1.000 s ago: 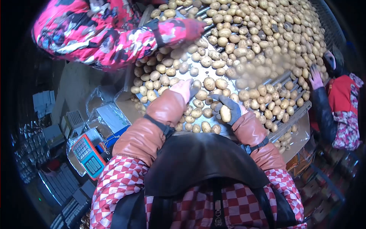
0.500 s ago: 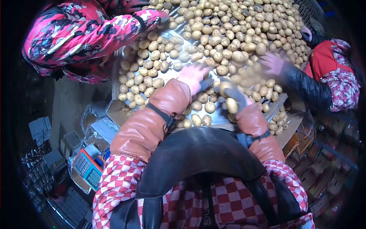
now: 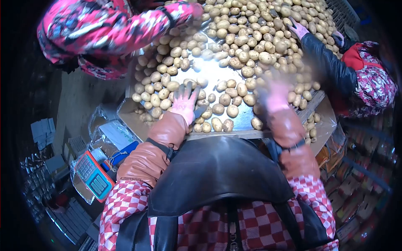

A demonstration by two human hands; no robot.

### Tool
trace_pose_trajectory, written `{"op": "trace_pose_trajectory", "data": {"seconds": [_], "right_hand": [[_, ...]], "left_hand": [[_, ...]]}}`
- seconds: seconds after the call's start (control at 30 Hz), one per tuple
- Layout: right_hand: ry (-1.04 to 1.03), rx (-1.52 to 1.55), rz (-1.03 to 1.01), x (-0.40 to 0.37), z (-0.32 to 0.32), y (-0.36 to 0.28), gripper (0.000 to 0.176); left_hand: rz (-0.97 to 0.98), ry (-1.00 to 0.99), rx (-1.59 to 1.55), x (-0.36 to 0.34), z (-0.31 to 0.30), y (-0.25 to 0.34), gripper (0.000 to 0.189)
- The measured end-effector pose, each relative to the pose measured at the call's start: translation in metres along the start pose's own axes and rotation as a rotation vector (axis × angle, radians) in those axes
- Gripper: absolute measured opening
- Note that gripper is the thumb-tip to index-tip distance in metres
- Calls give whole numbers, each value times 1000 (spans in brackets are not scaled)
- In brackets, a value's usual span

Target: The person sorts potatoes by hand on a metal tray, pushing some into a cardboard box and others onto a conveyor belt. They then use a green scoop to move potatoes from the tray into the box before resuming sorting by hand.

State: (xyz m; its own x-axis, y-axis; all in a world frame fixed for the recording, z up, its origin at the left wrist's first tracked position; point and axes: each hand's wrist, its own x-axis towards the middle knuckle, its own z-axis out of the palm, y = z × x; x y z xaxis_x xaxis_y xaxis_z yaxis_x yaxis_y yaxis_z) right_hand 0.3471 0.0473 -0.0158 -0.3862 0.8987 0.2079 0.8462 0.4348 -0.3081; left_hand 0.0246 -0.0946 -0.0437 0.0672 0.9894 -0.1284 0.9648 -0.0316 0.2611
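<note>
Potatoes (image 3: 232,111) lie spread over a shiny metal table (image 3: 207,72), heaped thickly toward the far side. My left hand (image 3: 185,102), in a pink glove with grey fingertips, rests on potatoes left of the middle. Its fingers are spread and it grips nothing. On the right, my right hand (image 3: 277,94) in a matching glove is over potatoes near the table's right side. Motion smears its fingers, so whether a potato is in them cannot be seen. A few loose potatoes lie along the near edge between my two hands.
A person in a pink camouflage sleeve (image 3: 146,29) reaches in from the left. Another person's gloved hand (image 3: 298,29) touches the heap on the right. A red-and-blue device with a keypad (image 3: 94,175) stands at lower left. A wooden rim (image 3: 234,134) borders the near side.
My left hand has moved left and toward me, onto other potatoes. My right hand, earlier holding potatoes, has swung right. The right co-worker's hand has moved farther up the heap.
</note>
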Motion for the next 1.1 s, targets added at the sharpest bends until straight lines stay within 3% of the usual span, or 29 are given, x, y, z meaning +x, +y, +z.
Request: {"op": "trace_pose_trajectory", "data": {"seconds": [0.07, 0.17, 0.2, 0.27, 0.3, 0.37, 0.4, 0.43, 0.47, 0.53, 0.57, 0.6, 0.63, 0.67, 0.73, 0.77, 0.8, 0.87, 0.9, 0.93, 1.0, 1.07, 1.1], "right_hand": [[-122, -137, -146, 52, 3, -56, 43], [-244, -513, -142, 99, 64, -64, 34], [-332, -568, -110, 109, 70, -68, 35], [-302, -547, -162, 115, 72, -68, 38], [-303, -548, -175, 113, 63, -73, 38], [-366, -273, -145, 106, 36, -82, 54], [-234, -30, -210, 101, 55, -61, 64], [-427, 531, -1, 92, 56, -58, 64], [-586, 1096, 229, 79, 54, -52, 63], [-604, 1555, 381, 54, 12, -71, 70], [-571, 1940, 390, 40, 7, -72, 72], [-551, 2152, 520, 25, 1, -67, 66], [-493, 2251, 512, 13, -1, -59, 64], [-426, 2349, 502, 1, -2, -51, 62], [-248, 2577, 522, -26, -7, -38, 59], [-139, 2615, 640, -39, -12, -29, 59], [57, 1809, 431, -53, -20, -36, 56], [2, 2536, 679, -97, -18, 15, 51], [122, 2365, 848, -114, -43, 15, 40], [196, 2351, 877, -144, -44, 33, 40], [410, 1698, 739, -222, -34, 90, 34], [441, 482, 835, -290, -56, 145, 32], [4, -380, 831, -309, -94, 151, 27]], "left_hand": [[17, 9, -2, -7, 2, 0, 82], [-13, 18, -88, -22, 3, -5, 82], [-22, -1, -64, -31, 1, -5, 80], [68, -56, -21, -55, -8, -12, 75], [119, -52, 37, -65, -1, -22, 64], [40, -51, -45, -79, -12, -26, 59], [-29, -53, -125, -83, -15, -27, 54], [-74, 92, -141, -87, 3, -34, 45], [-123, 83, -154, -85, 17, -47, 39], [-225, 172, -198, -74, 27, -61, 49], [-159, 280, -107, -61, 19, -62, 49], [-89, 387, -20, -45, 10, -64, 50], [-184, 338, -32, -29, 4, -65, 51], [-410, 272, -83, -13, 2, -57, 58], [-540, 196, -184, 19, 8, -54, 68], [-530, 95, -79, 31, 9, -45, 70], [-504, 0, 25, 38, 10, -32, 73], [-318, -98, 99, 43, 3, -8, 76], [-110, 40, 155, 45, 34, -28, 75], [6, 70, 100, 46, 39, -31, 75], [54, 63, 48, 50, 33, -23, 75], [65, 77, 71, 58, 38, -20, 77], [69, 98, 27, 60, 37, -16, 77]]}}
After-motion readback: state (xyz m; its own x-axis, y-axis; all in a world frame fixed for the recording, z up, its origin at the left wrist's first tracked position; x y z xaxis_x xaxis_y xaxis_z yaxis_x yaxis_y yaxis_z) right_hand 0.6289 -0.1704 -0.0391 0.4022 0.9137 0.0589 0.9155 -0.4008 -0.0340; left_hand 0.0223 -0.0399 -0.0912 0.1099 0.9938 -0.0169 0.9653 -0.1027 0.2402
